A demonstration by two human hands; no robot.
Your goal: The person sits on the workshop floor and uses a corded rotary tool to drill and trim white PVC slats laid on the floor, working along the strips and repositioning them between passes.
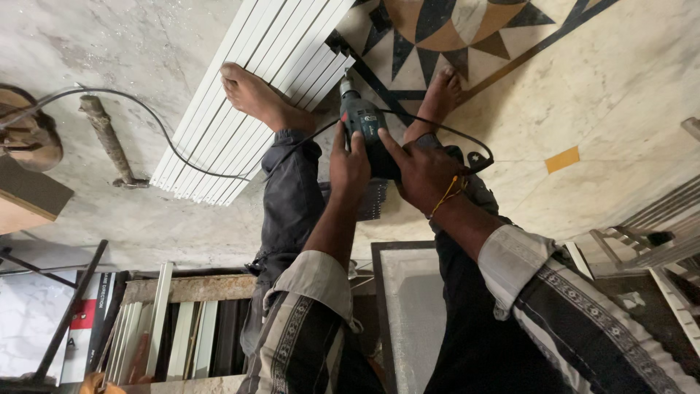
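Note:
A dark green corded power drill (364, 125) points down at the end of a stack of long white ribbed profiles (248, 95) lying on the marble floor. My left hand (348, 164) grips the drill's body from the left. My right hand (421, 171) wraps the handle from the right, with a yellow thread at the wrist. My bare left foot (257, 98) rests on the white profiles, and my right foot (436, 98) stands on the floor beside them. The drill's black cord (146, 109) loops away to the left.
A hammer-like tool with a wooden handle (108, 138) lies on the floor at left. The floor has a dark star-pattern inlay (445, 36). A rusty frame with stacked profiles (182, 321) sits below, and metal sections (656, 241) at right.

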